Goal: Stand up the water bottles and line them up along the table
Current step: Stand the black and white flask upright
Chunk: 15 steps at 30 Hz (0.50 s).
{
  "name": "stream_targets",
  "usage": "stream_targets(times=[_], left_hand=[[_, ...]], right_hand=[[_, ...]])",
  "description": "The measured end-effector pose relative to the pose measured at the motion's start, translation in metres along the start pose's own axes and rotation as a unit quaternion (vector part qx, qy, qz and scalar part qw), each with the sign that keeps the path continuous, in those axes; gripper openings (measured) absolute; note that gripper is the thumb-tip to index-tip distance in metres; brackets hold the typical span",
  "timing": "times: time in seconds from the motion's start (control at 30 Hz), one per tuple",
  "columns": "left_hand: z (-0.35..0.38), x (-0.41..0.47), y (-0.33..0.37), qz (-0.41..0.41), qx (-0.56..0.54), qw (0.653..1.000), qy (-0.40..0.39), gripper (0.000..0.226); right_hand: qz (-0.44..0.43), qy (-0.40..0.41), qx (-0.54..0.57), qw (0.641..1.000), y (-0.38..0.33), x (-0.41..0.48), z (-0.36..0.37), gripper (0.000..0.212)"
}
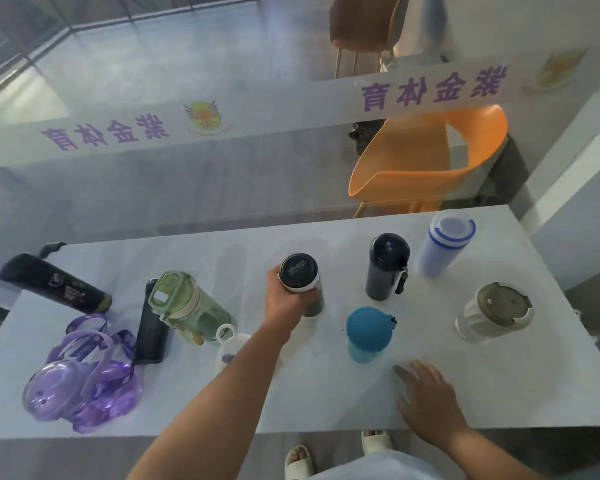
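My left hand (286,299) grips a dark bottle with a black cap (300,275), upright at the table's middle. My right hand (426,396) rests flat on the white table (326,393) near the front edge. Upright to the right stand a navy bottle (387,266), a white bottle with blue rings (442,245), a teal-capped bottle (368,336) and a cream tumbler (496,311). On the left lie a black bottle (54,284), a green bottle (187,306), a slim black flask (151,325) and a purple bottle (84,382). A clear bottle with a white loop (227,341) lies partly hidden under my left forearm.
A glass partition with purple lettering runs just behind the table's far edge. An orange chair (430,161) stands beyond it, and a brown chair (361,22) farther back. My feet in pale slippers (300,459) show below the front edge.
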State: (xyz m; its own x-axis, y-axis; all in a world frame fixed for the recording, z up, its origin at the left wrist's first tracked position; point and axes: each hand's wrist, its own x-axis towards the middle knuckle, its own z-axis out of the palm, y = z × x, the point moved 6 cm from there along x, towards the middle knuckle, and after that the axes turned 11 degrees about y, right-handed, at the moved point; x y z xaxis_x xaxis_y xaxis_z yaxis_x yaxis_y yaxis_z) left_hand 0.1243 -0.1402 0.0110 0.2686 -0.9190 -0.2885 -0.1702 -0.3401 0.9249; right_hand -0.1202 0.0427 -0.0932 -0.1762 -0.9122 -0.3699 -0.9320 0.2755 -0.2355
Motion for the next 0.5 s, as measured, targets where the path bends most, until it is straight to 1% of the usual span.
stream_targets(times=[0.03, 0.13, 0.3, 0.37, 0.43, 0.5], left_hand=[[0.003, -0.001, 0.000, 0.000, 0.003, 1.000, -0.004, 0.077], [0.009, -0.004, 0.002, 0.005, 0.020, 0.999, -0.026, 0.077], [0.007, -0.009, 0.000, -0.003, 0.015, 1.000, -0.015, 0.077], [0.007, -0.015, 0.002, -0.014, 0.017, 0.999, -0.024, 0.084], [0.004, -0.026, 0.007, -0.028, 0.015, 0.999, -0.029, 0.097], [-0.007, -0.042, 0.012, -0.047, 0.038, 0.998, -0.004, 0.108]], right_hand=[[0.006, -0.012, 0.006, 1.000, 0.006, 0.003, 0.009, 0.055], [0.000, -0.001, 0.007, 1.000, 0.010, 0.006, 0.014, 0.054], [-0.024, -0.004, -0.018, 1.000, 0.008, 0.004, 0.012, 0.059], [-0.027, 0.012, -0.019, 0.999, -0.005, -0.005, -0.008, 0.062], [-0.042, -0.010, -0.002, 0.999, -0.016, -0.012, -0.016, 0.063], [-0.066, -0.025, 0.026, 0.997, -0.029, -0.016, -0.019, 0.060]])
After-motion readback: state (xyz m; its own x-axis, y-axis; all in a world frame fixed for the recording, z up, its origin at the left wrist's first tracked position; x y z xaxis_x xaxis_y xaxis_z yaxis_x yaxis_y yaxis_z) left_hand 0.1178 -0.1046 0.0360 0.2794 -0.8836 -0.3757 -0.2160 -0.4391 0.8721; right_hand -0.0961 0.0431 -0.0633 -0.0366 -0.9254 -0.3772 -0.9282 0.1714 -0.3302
